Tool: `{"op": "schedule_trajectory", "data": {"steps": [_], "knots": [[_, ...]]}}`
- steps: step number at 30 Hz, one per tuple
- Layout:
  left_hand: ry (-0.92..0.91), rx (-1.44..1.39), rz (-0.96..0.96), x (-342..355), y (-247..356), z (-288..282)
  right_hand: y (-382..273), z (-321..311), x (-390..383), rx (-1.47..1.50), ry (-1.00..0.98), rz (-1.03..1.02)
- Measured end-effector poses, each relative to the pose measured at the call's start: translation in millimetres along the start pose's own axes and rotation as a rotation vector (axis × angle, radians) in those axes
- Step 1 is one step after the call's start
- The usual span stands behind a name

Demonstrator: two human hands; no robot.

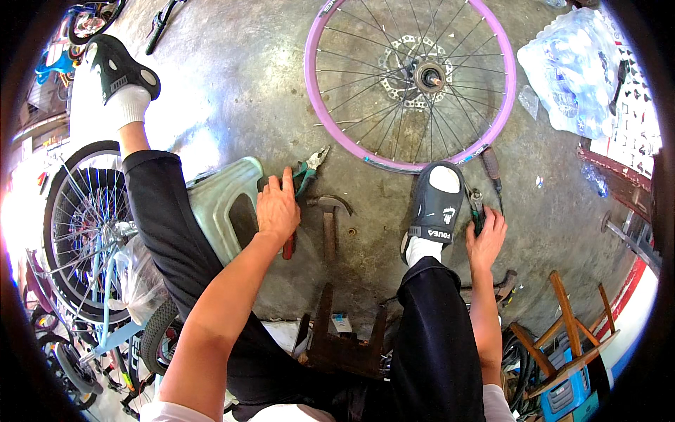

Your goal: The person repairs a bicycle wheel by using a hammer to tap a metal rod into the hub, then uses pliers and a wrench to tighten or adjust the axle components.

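Note:
My left hand [280, 205] rests with fingers extended and apart over tools beside a translucent plastic stool [218, 197]: green-handled pliers [307, 176] by its fingertips, a red handle [289, 246] below. A claw hammer [329, 228] lies to its right. My right hand [485, 239] has thumb and fingers around smaller green-handled pliers [477, 207], beside my black sandal [432, 204]. A wooden-handled tool [490, 165] lies just beyond. Above them, a lilac bicycle rim [315, 91] with spokes, brake disc and hub [429, 77] lies flat on the concrete floor [260, 84].
Bicycles and wheels [84, 162] crowd the left, beside a clear plastic bag [140, 281]. A wrapped pack of bottles [562, 77] is at upper right. A wooden chair [566, 309] and blue case [562, 383] stand at lower right; a dark wooden stand [323, 316] sits between my legs.

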State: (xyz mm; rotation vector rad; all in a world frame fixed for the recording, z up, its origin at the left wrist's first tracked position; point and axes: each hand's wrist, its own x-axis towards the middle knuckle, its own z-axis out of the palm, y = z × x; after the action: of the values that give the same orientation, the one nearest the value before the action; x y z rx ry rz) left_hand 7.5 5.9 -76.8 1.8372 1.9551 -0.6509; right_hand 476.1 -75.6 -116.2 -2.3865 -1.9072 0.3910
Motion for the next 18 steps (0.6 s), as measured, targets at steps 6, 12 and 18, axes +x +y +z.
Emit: {"op": "schedule_trajectory", "data": {"steps": [6, 12, 18], "knots": [[-0.03, 0.023, -0.007, 3.5, 0.6, -5.5, -1.6, -8.4, 3.4, 0.002, -0.051, -0.014], [-0.008, 0.04, 0.001, 2.6, -2.0, -3.9, -4.1, -14.0, 6.9, 0.01, -0.058, -0.038], [0.095, -0.079, 0.024, 1.6, -1.3, -10.1, 2.1, -11.2, 7.9, 0.032, -0.071, -0.012]]}}
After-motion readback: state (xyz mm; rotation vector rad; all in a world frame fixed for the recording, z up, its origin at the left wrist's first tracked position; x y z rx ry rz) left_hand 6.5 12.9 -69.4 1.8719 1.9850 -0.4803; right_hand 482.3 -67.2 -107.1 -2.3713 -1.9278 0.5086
